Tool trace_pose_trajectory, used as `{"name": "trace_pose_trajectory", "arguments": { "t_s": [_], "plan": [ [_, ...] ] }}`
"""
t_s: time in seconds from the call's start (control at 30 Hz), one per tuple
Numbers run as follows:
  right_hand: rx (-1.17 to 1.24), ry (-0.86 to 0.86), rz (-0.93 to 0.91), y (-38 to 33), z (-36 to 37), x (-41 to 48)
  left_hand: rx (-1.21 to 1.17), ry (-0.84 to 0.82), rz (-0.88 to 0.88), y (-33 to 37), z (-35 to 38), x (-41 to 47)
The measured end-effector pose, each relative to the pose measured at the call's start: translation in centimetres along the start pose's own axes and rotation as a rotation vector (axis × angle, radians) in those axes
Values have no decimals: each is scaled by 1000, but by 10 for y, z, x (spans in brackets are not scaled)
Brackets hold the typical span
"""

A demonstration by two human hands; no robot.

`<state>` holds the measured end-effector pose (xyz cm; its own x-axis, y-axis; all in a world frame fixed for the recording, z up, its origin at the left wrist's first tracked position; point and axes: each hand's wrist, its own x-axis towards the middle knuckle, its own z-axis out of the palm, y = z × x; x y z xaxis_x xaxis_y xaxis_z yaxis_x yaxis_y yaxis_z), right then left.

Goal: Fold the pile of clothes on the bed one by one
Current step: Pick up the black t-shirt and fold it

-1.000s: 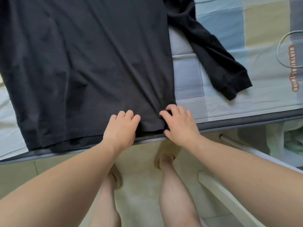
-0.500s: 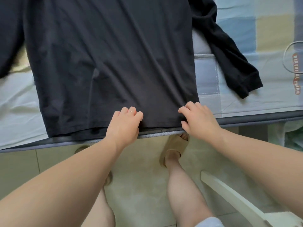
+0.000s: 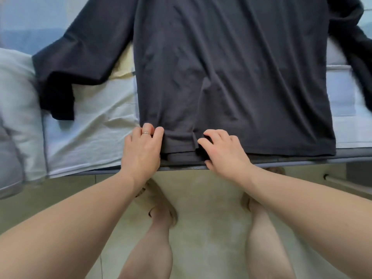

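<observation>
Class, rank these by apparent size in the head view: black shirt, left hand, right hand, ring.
Largest: black shirt.
Then left hand and right hand, which look alike, so tied.
Smallest: ring.

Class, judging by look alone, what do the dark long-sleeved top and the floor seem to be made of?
Dark top: soft matte knit, probably cotton jersey; it lies in fine soft wrinkles. Floor: smooth pale tile, likely ceramic; thin joint lines and slight sheen.

single head camera, your own viewpoint
it looks forward and steeply down at the near edge of the bed (image 3: pixel 88 150), close in; the left side seems blurred.
</observation>
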<state>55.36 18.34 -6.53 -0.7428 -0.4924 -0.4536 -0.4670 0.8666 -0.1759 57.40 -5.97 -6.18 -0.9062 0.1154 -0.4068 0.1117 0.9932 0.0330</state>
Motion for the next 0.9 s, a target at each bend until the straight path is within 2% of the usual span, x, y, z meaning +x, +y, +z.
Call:
{"name": "trace_pose_trajectory", "arguments": {
  "t_s": [0.13,0.23,0.3,0.47,0.6,0.73,0.9],
  "plan": [
    [-46,116,-22,-7,1,12,-224,-39,20,-26,2,-2],
    [-65,177,-56,-13,-8,12,-285,-18,14,-39,-5,-13],
    [-63,183,-79,-20,-13,7,-239,-17,-31,-50,-6,-24],
    [-61,1,-22,-35,-4,1,-107,-58,-70,-66,5,-41],
    [-80,47,13,-32,1,14,-55,29,-18,-54,7,-35],
    [-27,50,-33,-24,-1,18,-112,108,39,-53,13,-28],
    [106,76,-97,-19,-14,7,-18,-68,3,-57,4,-36]
  ]
}}
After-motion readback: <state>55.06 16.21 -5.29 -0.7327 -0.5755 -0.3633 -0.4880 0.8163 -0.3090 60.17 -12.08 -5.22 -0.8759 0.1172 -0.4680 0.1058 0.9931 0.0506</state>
